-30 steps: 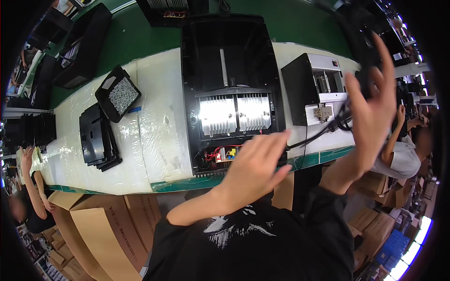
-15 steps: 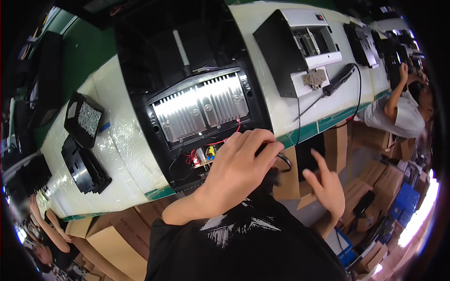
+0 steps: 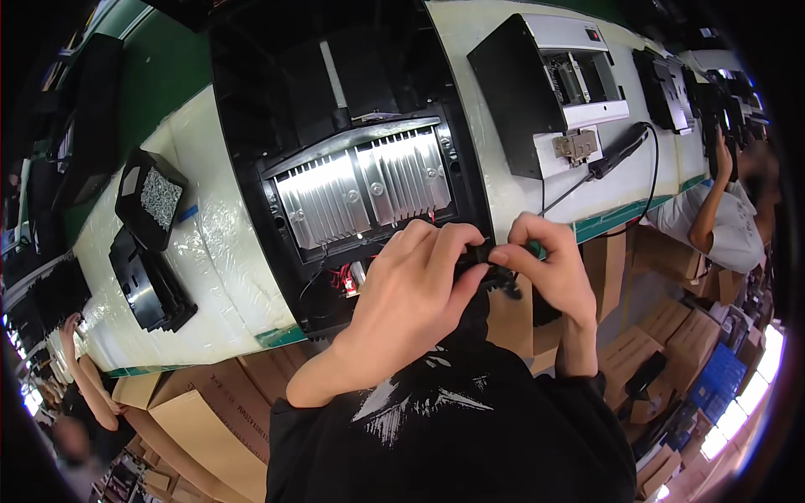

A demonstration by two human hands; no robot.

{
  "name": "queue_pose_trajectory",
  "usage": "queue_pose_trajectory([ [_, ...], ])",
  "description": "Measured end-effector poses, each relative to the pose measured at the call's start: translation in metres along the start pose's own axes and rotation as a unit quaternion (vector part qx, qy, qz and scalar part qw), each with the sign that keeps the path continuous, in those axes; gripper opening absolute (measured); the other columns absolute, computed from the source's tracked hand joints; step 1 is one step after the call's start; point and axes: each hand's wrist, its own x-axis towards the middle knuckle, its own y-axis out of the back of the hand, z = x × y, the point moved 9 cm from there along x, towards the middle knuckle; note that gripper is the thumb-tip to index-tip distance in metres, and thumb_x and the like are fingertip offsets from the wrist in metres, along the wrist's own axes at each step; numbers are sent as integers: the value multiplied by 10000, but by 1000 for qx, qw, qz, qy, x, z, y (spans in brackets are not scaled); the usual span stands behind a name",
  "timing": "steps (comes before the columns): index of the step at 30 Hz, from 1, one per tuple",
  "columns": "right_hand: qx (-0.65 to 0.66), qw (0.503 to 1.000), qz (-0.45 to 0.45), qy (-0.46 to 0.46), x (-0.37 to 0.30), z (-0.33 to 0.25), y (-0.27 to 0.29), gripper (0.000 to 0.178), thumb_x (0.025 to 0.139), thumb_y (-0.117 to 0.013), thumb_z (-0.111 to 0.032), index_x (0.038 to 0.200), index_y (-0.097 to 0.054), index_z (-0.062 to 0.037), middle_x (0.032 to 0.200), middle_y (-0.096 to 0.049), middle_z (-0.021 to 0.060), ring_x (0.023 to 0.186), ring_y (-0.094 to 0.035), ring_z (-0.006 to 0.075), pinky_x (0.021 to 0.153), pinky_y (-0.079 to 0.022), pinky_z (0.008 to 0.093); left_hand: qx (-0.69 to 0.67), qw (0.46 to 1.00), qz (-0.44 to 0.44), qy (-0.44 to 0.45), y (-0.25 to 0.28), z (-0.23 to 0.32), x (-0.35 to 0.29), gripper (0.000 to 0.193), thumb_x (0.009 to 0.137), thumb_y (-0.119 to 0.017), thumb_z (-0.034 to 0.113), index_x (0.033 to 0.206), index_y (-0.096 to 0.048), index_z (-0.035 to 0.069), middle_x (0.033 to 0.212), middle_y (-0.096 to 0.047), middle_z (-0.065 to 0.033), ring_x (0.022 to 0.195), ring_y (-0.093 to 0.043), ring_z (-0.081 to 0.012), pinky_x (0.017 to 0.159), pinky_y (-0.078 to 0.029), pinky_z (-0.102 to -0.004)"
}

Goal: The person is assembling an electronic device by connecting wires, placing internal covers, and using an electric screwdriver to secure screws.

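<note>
My left hand (image 3: 411, 285) is closed, fingers bent over a small black part (image 3: 478, 258) at the near right corner of an open black housing (image 3: 464, 159). From the other side my right hand (image 3: 552, 267) pinches at the same part with thumb and curled fingers. Most of the part is hidden by my fingers, so its kind does not show. Inside the housing sit ribbed silver heatsinks (image 3: 323, 201). Red wires (image 3: 340, 277) and a piece of circuit board lie by my left hand, partly covered by it.
Left on the bench stand a black bin of screws (image 3: 159, 199) and a black bracket (image 3: 149, 281). Right are a black-and-white machine (image 3: 516, 92) and a corded screwdriver-like tool (image 3: 620, 152). Cardboard boxes (image 3: 210, 427) stand below the bench edge. Other people work at both sides.
My right hand has moved up and left from beside the boxes, its fingers closing at the black part by my left hand. My left hand has shifted slightly left.
</note>
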Motion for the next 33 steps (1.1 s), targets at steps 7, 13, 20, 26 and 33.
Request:
queue_pose_trajectory([
  [7, -22, 999, 6, 38, -2, 12, 5, 289, 709, -759, -107, 661, -489, -14, 581, -451, -3, 522, -366, 47, 456, -283, 219, 16, 1000, -22, 1, -4, 0, 1, 254, 744, -664, 6, 977, -565, 31, 807, -601, -84, 759, -568, -256, 626, -465, -329],
  [13, -2, 1000, 12, 5, -5, 15, 2, 258, 695, -719, 7, 680, -462, -17, 628, -438, -13, 573, -392, 38, 504, -292, 201, 23, 999, -15, 24, -7, -6, 4, 198, 745, -654, -17, 924, -580, 27, 793, -601, -76, 745, -555, -261, 618, -457, -331],
  [20, 208, 977, -37, -14, 5, 61, -6, 245, 747, -723, -92, 699, -493, -24, 649, -492, -20, 570, -397, 34, 495, -312, 197, 21, 999, -20, 44, -13, -4, 10, 200, 720, -650, -26, 893, -572, 35, 725, -567, -78, 739, -533, -250, 642, -439, -352],
  [26, 328, 940, -74, 61, 16, 54, -22, 190, 757, -662, -29, 829, -486, -29, 764, -475, 8, 693, -449, 60, 605, -356, 193, 82, 996, 28, -3, 1, 5, 3, 211, 693, -670, -40, 877, -601, 37, 781, -606, -73, 760, -557, -250, 667, -461, -345],
  [33, 205, 967, -8, 148, 35, 18, 2, 624, 774, -617, -187, 1313, -384, 24, 1285, -458, 149, 1066, -486, 193, 836, -385, 281, 61, 948, 308, 50, 118, -34, -59, 275, 803, -550, -1, 1077, -567, -8, 1130, -580, -153, 1027, -551, -239, 895, -416, -347],
])
